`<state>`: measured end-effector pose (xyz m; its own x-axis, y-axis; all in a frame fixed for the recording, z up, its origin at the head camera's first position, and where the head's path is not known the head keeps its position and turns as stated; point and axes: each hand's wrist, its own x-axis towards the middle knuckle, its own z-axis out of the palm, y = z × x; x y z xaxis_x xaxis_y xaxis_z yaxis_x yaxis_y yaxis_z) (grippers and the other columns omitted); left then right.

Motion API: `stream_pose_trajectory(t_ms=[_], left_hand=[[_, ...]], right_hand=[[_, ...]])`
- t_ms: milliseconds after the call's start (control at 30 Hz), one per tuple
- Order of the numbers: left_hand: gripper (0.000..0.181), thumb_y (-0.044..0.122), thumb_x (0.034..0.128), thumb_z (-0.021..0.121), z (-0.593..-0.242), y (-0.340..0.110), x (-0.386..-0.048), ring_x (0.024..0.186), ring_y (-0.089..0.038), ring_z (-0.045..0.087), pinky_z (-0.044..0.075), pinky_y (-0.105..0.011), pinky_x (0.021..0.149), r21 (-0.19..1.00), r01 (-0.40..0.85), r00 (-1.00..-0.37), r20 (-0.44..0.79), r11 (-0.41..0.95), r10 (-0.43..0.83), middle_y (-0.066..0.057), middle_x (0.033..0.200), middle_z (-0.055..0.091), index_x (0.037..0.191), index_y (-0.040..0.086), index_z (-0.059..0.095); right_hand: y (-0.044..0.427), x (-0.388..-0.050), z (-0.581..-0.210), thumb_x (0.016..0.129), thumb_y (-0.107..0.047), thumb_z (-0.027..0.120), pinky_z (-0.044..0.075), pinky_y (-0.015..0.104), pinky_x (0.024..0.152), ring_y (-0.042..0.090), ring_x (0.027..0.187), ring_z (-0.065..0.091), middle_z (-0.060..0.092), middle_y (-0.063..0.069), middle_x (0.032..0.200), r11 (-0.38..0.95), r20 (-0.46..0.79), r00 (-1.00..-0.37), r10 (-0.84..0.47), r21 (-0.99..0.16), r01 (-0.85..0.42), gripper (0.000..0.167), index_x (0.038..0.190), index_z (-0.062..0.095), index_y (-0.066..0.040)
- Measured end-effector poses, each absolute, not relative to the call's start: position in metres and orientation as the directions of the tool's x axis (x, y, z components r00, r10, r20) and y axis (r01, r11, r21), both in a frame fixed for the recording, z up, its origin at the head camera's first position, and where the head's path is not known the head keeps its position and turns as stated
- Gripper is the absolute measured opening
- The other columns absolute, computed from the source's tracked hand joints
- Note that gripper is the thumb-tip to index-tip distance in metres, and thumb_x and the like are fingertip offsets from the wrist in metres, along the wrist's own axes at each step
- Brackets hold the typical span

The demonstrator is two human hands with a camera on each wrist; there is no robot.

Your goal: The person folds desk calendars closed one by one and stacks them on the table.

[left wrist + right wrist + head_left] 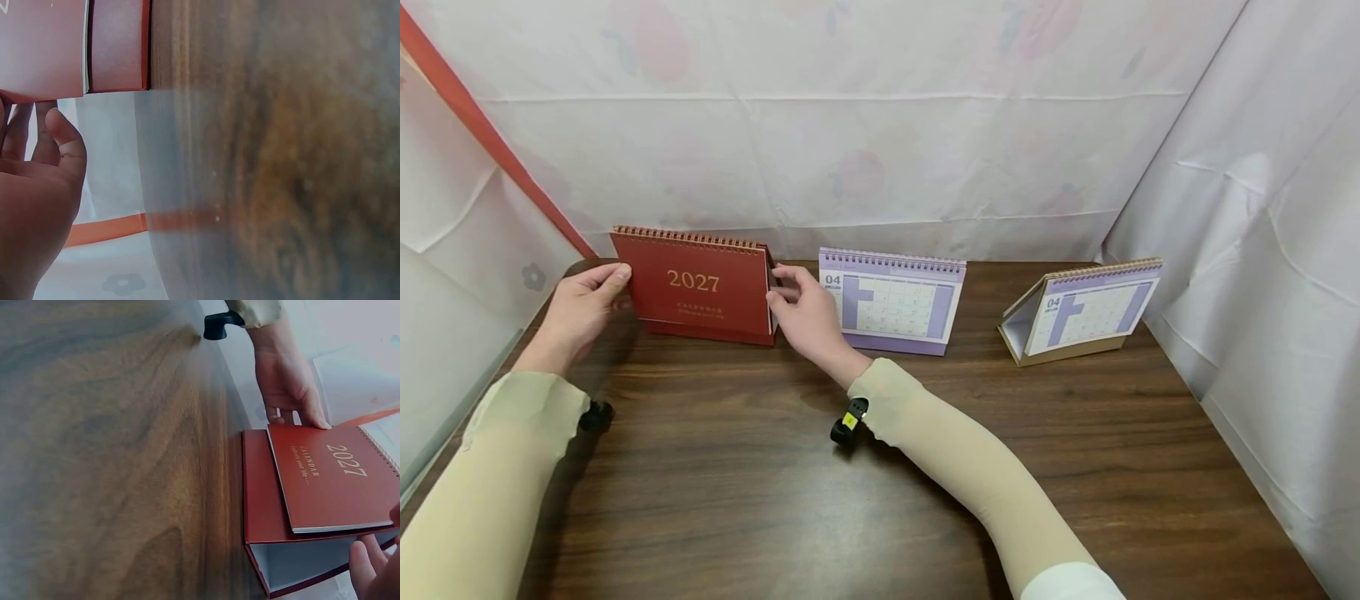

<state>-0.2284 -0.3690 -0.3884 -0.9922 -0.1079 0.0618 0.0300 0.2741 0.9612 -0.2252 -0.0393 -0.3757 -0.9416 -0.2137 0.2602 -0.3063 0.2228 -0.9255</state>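
A red desk calendar with "2027" in gold and a gold spiral binding along its top stands upright at the back left of the table. At its left edge, my left hand pinches it, thumb on the front cover and fingers partly hidden behind. My right hand holds the opposite edge between thumb and fingers. Seen from the right wrist, the cover pages rest against the red stand, whose pale hollow side faces the right fingers. The left wrist view shows the left fingers at the calendar's edge.
A purple desk calendar showing "04" stands just right of my right hand. Farther right is another calendar on a tan stand, angled leftward. Pale curtains enclose the back and sides of the brown wooden table.
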Motion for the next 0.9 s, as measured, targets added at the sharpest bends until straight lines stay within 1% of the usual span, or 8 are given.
stream_pose_trajectory(t_ms=[100, 167, 233, 367, 467, 667, 733, 900], left_hand=[[0.033, 0.042, 0.0975, 0.055, -0.388, -0.369, -0.229, 0.088, 0.001, 0.06, 0.052, -0.016, 0.073, 0.962, 0.026, -0.993, 0.058, 0.273, -0.107, 0.02, 0.097, 0.068, 0.122, 0.024, 0.068], [0.034, 0.043, 0.0973, 0.056, -0.388, -0.37, -0.229, 0.088, 0.001, 0.06, 0.051, -0.016, 0.073, 0.96, 0.025, -0.993, 0.057, 0.278, -0.108, 0.021, 0.097, 0.068, 0.122, 0.024, 0.068], [0.032, 0.042, 0.0974, 0.056, -0.389, -0.37, -0.229, 0.086, 0.001, 0.06, 0.051, -0.015, 0.073, 0.96, 0.026, -0.992, 0.059, 0.28, -0.11, 0.021, 0.096, 0.068, 0.121, 0.025, 0.068], [0.03, 0.042, 0.0973, 0.056, -0.388, -0.369, -0.229, 0.085, 0.0, 0.059, 0.051, -0.015, 0.072, 0.958, 0.027, -0.992, 0.06, 0.284, -0.108, 0.021, 0.096, 0.067, 0.12, 0.026, 0.068], [0.031, 0.042, 0.0969, 0.057, -0.387, -0.367, -0.229, 0.085, -0.001, 0.056, 0.05, -0.015, 0.071, 0.956, 0.029, -0.992, 0.063, 0.293, -0.105, 0.021, 0.095, 0.066, 0.121, 0.026, 0.067], [0.034, 0.042, 0.0966, 0.057, -0.387, -0.367, -0.23, 0.088, 0.002, 0.058, 0.051, -0.014, 0.072, 0.957, 0.024, -0.992, 0.058, 0.289, -0.111, 0.023, 0.096, 0.066, 0.125, 0.024, 0.065], [0.037, 0.042, 0.0966, 0.057, -0.387, -0.367, -0.23, 0.089, 0.003, 0.059, 0.051, -0.014, 0.072, 0.954, 0.016, -0.991, 0.054, 0.299, -0.119, 0.024, 0.096, 0.066, 0.127, 0.022, 0.064], [0.055, 0.046, 0.0962, 0.056, -0.385, -0.367, -0.227, 0.088, 0.004, 0.059, 0.05, -0.013, 0.072, 0.932, -0.014, -0.989, 0.041, 0.363, -0.144, 0.027, 0.098, 0.064, 0.141, 0.015, 0.057]], right_hand=[[-0.046, -0.228, -0.374, 0.096, -0.012, 0.068, 0.052, 0.016, 0.072, 0.002, 0.096, 0.067, 0.06, 0.001, 0.132, 0.294, 0.266, -0.948, -0.176, -0.904, -0.309, 0.037, 0.131, 0.058, -0.011], [-0.049, -0.229, -0.371, 0.095, -0.013, 0.07, 0.052, 0.015, 0.07, 0.0, 0.091, 0.067, 0.061, 0.004, 0.128, 0.34, 0.271, -0.948, -0.169, -0.886, -0.314, 0.039, 0.132, 0.057, -0.011], [-0.051, -0.23, -0.369, 0.094, -0.012, 0.071, 0.051, 0.014, 0.069, 0.001, 0.089, 0.067, 0.06, 0.004, 0.127, 0.368, 0.282, -0.945, -0.166, -0.871, -0.324, 0.038, 0.13, 0.059, -0.009], [-0.053, -0.23, -0.368, 0.094, -0.011, 0.071, 0.048, 0.01, 0.071, 0.002, 0.089, 0.067, 0.06, 0.002, 0.13, 0.426, 0.303, -0.94, -0.156, -0.838, -0.341, 0.026, 0.119, 0.068, -0.005], [-0.053, -0.231, -0.368, 0.094, -0.01, 0.07, 0.046, 0.009, 0.074, 0.004, 0.089, 0.066, 0.059, 0.0, 0.133, 0.462, 0.315, -0.937, -0.15, -0.816, -0.348, 0.02, 0.113, 0.072, -0.003], [-0.051, -0.23, -0.366, 0.094, -0.011, 0.07, 0.044, 0.011, 0.075, 0.005, 0.09, 0.065, 0.06, -0.003, 0.134, 0.517, 0.324, -0.932, -0.162, -0.776, -0.36, 0.018, 0.111, 0.075, -0.004], [-0.051, -0.231, -0.366, 0.094, -0.01, 0.07, 0.044, 0.011, 0.075, 0.006, 0.09, 0.066, 0.061, -0.003, 0.133, 0.52, 0.329, -0.929, -0.168, -0.772, -0.367, 0.018, 0.11, 0.075, -0.004], [-0.051, -0.231, -0.365, 0.092, -0.009, 0.072, 0.044, 0.009, 0.074, 0.006, 0.089, 0.066, 0.062, -0.002, 0.131, 0.509, 0.335, -0.926, -0.174, -0.774, -0.375, 0.018, 0.109, 0.076, -0.003]])
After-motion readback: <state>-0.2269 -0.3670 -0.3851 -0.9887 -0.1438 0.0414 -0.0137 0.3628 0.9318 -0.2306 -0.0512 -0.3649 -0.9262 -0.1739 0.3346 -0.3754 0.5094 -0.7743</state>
